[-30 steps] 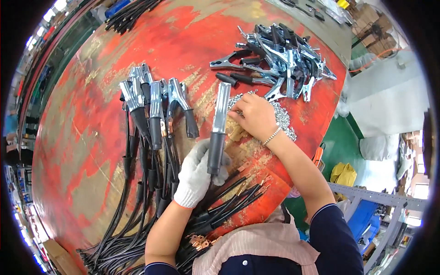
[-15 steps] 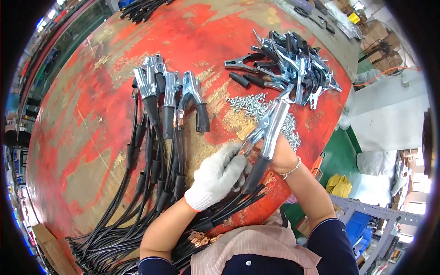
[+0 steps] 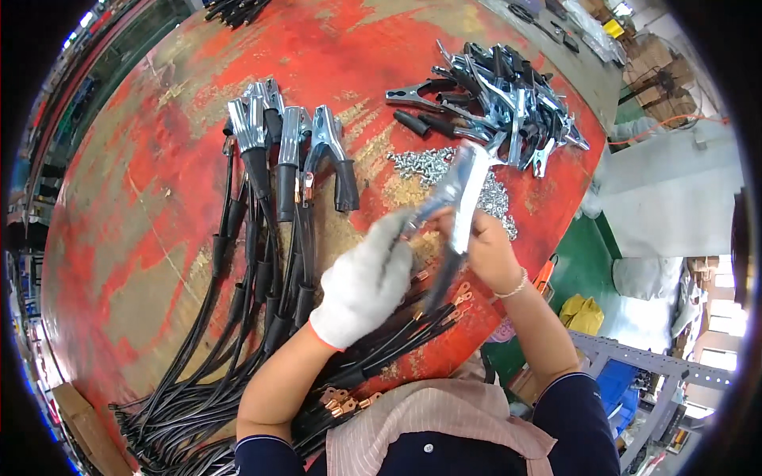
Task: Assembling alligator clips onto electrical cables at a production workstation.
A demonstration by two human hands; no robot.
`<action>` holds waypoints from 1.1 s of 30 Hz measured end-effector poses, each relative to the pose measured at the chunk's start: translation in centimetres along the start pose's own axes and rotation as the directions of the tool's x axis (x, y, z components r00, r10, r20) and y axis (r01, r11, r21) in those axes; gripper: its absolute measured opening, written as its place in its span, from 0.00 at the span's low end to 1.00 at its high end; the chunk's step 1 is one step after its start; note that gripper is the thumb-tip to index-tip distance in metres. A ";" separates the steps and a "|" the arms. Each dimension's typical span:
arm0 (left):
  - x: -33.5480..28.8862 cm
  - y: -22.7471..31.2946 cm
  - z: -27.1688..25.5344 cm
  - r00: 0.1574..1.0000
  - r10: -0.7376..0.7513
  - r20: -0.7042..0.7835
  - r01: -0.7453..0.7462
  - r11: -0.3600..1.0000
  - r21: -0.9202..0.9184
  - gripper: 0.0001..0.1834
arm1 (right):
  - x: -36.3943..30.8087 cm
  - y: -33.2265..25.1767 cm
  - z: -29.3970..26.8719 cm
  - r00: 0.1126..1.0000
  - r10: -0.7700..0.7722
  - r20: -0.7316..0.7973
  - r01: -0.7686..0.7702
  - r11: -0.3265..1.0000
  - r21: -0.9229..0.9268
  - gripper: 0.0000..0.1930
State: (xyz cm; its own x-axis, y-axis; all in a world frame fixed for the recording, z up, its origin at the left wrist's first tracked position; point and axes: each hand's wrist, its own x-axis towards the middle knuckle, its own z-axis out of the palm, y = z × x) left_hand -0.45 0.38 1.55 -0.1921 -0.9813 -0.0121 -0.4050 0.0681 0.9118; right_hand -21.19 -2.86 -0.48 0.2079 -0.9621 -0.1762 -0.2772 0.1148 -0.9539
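One big worktop, all scuffed red paint, fills most of the view. Black cables sprawl down its left side, some disappearing behind the left forearm, with several cabled clamps at their far ends. Over on the far right there's a heap of clamps, too tangled to count. Gloved left grip: thumb and fingers pinched on the bare handle end of a silver clamp. That clamp is up between the two grips, jaws pointing away from the wearer. Bare right grip is right behind it, partly covered, so can't tell if it's holding anything. Clamp and its black sleeve are motion-blurred. Tiny silver screws lie just beyond, some blocked by the clamp.
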 end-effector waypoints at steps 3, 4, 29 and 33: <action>0.2 0.2 -0.6 0.929 -0.320 0.186 0.355 0.628 -0.692 0.19 | 0.1 1.2 0.3 0.864 -0.417 0.282 0.503 0.693 -0.517 0.09; 0.2 0.4 -0.9 0.926 -0.315 0.209 0.352 0.514 -0.783 0.19 | 0.2 1.8 0.5 0.817 -0.429 0.385 0.575 0.652 -0.494 0.09; 0.1 -4.4 2.3 0.991 -0.109 0.076 0.133 0.805 -0.578 0.19 | 1.9 -2.4 3.0 0.783 -0.621 -0.027 0.527 0.687 -0.500 0.11; -0.1 -3.2 1.8 0.990 -0.119 0.080 0.144 0.812 -0.566 0.20 | 2.0 -2.6 2.8 0.753 -0.657 0.022 0.560 0.624 -0.544 0.09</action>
State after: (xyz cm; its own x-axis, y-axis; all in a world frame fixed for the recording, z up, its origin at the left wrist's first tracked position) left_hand -0.74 0.63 -2.13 -0.2132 -0.9649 -0.1537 0.1500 -0.1877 0.9707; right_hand -17.44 -4.37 0.98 0.3593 -0.7950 0.4888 -0.5673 -0.6019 -0.5620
